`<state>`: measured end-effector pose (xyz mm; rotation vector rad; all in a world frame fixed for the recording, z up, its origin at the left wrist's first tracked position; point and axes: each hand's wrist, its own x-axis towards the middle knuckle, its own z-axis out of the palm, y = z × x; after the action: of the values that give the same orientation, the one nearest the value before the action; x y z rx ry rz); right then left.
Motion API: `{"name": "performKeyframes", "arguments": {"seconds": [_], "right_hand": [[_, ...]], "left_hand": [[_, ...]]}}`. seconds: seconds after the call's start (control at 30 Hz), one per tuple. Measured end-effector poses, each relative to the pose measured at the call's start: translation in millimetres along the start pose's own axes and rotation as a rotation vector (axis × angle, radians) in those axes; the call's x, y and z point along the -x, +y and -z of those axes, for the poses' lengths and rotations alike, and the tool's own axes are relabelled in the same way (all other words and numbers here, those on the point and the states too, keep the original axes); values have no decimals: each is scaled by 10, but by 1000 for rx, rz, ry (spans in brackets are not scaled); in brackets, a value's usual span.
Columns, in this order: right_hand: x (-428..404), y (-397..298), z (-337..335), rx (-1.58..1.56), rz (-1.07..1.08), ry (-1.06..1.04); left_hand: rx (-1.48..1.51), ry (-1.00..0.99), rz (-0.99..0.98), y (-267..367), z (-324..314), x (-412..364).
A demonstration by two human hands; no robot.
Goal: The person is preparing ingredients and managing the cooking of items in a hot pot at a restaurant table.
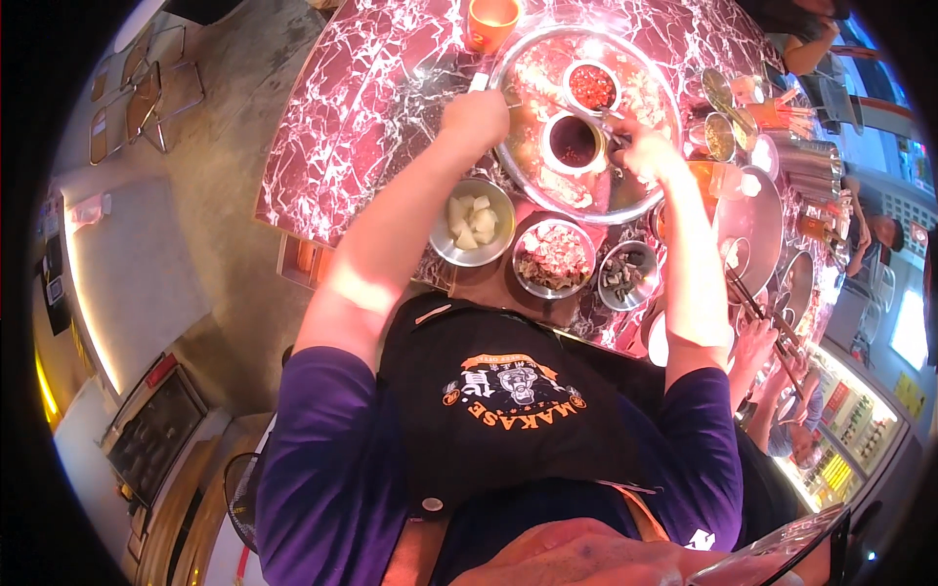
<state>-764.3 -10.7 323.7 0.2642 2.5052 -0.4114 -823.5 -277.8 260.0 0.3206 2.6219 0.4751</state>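
My left hand (476, 117) is a closed fist at the left rim of a large round metal tray (506, 157) of food, around a small white-ended object whose kind I cannot tell. Over the tray's right side, my right hand (645, 146) grips a dark-handled metal utensil, perhaps tongs or scissors. Near its fingers stand a bowl of dark sauce (574, 141) and a bowl of chopped red chilli (591, 86), both within the tray. Close to my body are metal bowls of pale chunks (473, 221), of sliced meat (555, 256) and of dark pieces (625, 277).
An orange cup (492, 26) stands beyond the tray on the marble-patterned table (352, 110). Sauce bowls, a large pan (755, 220) and metal cups crowd the right side. Another person's hand (755, 340) holds chopsticks there. Folding chairs (143, 106) stand at the far left.
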Motion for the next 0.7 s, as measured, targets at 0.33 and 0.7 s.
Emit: {"name": "performKeyframes", "arguments": {"seconds": [0.33,0.7], "right_hand": [[195,51,145,40,8,114],[-501,340,764,208,51,229]], "left_hand": [[378,229,124,47,-398,15],[611,369,155,577,-632,-822]]}}
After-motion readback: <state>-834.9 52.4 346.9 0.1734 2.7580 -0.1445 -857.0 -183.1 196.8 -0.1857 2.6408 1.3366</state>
